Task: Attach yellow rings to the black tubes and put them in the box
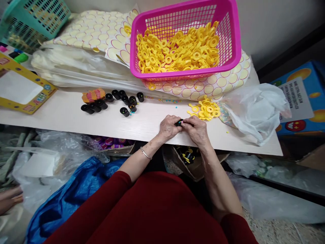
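My left hand (169, 127) and my right hand (196, 129) meet at the near edge of the white table (63, 115). Both are closed around one small black tube (179, 122) with coloured beads showing at its top. Most of the tube is hidden by my fingers. Just beyond my right hand lies a loose pile of yellow plastic rings (205, 109). To the left, several more black tubes (111, 101) stand and lie in a cluster, some with coloured beads inside. A few stray beads dot the table between them.
A pink basket (235, 44) full of yellow rings rests on stacked patterned sheets (93, 30) at the back. A crumpled clear bag (256, 108) lies right, a teal basket (33, 18) and yellow card frame (25, 86) left. Boxes and plastic bags sit under the table.
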Demonstrator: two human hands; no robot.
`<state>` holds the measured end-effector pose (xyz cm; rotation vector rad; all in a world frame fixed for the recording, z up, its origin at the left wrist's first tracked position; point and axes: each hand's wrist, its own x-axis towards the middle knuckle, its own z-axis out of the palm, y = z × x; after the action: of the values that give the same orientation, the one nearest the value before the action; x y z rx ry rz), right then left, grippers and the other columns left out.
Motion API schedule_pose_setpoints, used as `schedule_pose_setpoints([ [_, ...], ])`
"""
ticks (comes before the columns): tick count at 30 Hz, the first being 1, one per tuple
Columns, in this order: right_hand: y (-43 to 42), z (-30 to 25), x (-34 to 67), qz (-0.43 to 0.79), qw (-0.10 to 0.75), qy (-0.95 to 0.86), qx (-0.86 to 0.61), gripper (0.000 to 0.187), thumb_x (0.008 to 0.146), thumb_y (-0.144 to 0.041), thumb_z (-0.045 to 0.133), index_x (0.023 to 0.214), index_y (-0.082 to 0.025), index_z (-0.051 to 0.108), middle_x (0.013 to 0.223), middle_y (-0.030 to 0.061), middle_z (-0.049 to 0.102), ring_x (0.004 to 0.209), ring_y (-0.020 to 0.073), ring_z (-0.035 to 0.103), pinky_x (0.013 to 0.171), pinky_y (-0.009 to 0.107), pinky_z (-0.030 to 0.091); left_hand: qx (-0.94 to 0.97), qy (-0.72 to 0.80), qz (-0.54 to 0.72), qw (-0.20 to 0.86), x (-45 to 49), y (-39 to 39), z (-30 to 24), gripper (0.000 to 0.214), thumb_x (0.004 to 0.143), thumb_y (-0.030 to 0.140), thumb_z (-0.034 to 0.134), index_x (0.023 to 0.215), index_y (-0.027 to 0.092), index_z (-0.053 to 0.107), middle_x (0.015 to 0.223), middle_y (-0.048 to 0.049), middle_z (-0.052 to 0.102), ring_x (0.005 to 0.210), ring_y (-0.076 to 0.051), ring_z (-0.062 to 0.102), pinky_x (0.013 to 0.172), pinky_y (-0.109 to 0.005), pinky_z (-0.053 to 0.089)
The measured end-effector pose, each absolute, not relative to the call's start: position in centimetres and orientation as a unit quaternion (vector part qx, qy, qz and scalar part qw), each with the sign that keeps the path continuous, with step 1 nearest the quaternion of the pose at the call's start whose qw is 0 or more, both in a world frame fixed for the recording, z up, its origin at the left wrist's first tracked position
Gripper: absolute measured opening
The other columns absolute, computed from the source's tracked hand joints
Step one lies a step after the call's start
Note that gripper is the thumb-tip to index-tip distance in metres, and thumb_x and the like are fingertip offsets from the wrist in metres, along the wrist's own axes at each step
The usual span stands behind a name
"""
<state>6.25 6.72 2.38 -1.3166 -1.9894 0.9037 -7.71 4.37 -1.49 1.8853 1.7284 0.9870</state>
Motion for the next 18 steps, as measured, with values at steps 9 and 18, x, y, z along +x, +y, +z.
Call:
schedule_pose_setpoints([
  [9,8.8,0.4,9.4,0.081,0.258,-0.741,-0.615,0.023,0.077,-0.031,0.056,0.092,-0.018,0.067,0.094,0.0104,0.058,0.087,0.0248,0.051,0.070,0.036,0.042,0.658,0.625,0.365,0.209,-7.8,4.4,-1.6,0.022,0.063,0.029,0.079,0.081,0.021,0.069,0.078,0.0005,0.066,0.077,-0.016,0.053,0.074,-0.029,0.042],
  [18,9.2,1.7,7.7,0.049,0.157,-0.826,-0.539,0.020,0.080,-0.013,0.044,0.077,-0.015,0.064,0.094,0.0144,0.060,0.090,0.0258,0.047,0.075,0.039,0.036,0.648,0.626,0.383,0.205,-7.9,4.6,-2.1,0.027,0.059,0.030,0.081,0.083,0.021,0.070,0.079,-0.0001,0.066,0.077,-0.016,0.054,0.073,-0.029,0.043],
])
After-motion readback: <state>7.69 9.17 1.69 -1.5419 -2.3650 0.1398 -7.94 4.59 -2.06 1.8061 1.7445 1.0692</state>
